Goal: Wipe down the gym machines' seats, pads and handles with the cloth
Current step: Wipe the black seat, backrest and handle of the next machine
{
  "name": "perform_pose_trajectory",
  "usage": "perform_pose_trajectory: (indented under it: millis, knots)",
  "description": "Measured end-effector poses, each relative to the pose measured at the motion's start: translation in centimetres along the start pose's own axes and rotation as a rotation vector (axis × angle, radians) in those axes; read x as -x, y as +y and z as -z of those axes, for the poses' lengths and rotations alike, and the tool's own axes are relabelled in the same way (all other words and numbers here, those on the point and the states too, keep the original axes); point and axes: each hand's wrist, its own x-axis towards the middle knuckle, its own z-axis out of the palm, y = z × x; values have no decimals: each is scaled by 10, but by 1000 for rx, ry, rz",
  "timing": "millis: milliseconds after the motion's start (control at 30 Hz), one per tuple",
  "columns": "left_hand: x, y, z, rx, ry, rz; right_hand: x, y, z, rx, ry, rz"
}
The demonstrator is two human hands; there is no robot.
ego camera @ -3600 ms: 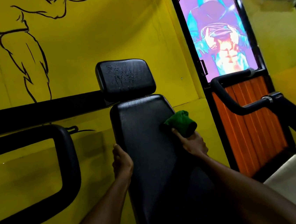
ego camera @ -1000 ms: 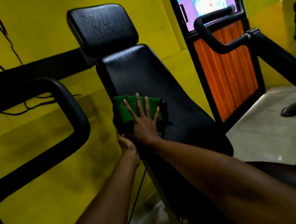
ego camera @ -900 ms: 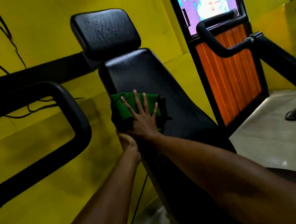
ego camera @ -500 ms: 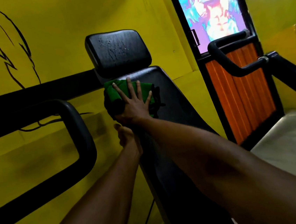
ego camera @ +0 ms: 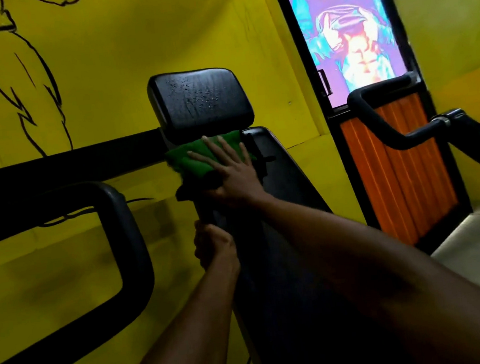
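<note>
The right hand, flat with fingers spread, presses the green cloth on the far end of the back pad under the head pad (the left hand grips its left edge), so the unpinched cloth may slip off leftward.

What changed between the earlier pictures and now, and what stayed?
The right hand, first gripping the bunched green cloth at the right edge of the back pad, now presses it flat and has slid it up the pad's left side to just under the headrest. The left hand still grips the pad's left edge.
</note>
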Motion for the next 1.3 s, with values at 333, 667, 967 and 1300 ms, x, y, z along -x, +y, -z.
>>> perform_pose_trajectory:
  millis: [333,667,967,1300]
  knots:
    - [15,8,11,-37,14,49,92,63,19,-39,-44,-762]
    - [39,-29,30,563,-339,274,223,2,9,16,-104,-3]
    - [47,-103,22,327,-78,348,163,85,20,104,-163,-331]
    - [59,-84,35,-16,25,213,156,-30,9,-52,-201,-86]
